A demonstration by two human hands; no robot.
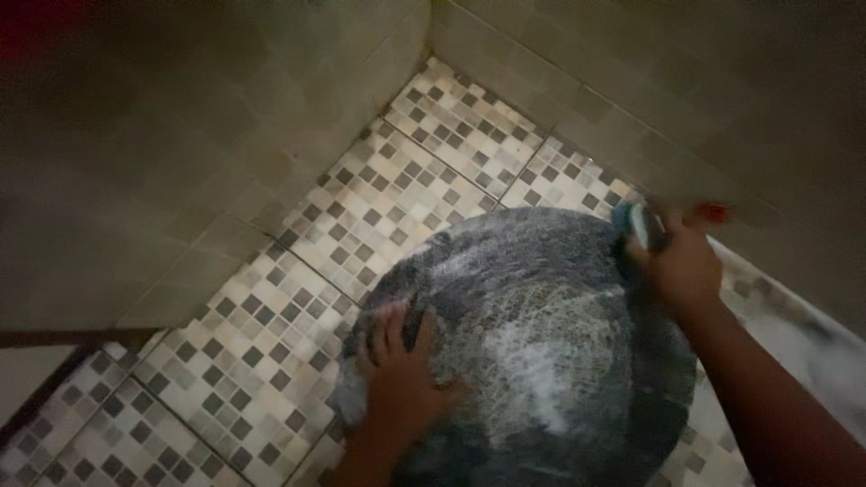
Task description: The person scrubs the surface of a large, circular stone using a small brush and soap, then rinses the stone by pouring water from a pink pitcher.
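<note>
On the checkered tile floor, in the corner where two tiled walls meet, lies a round dark mat streaked with white soap foam. The left hand presses flat on its near left edge, fingers spread apart. The right hand is at the far right rim, clamped on a blurred blue scrubber touching the mat.

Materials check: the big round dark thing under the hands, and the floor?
Round dark thing: looks like a fabric or woven mat, matte, with a netted texture under white suds; the blur leaves it open. Floor: glazed ceramic tile in a small grey-and-cream checker, with grout lines and a slight sheen. Left hand presses flat on the mat.
</note>
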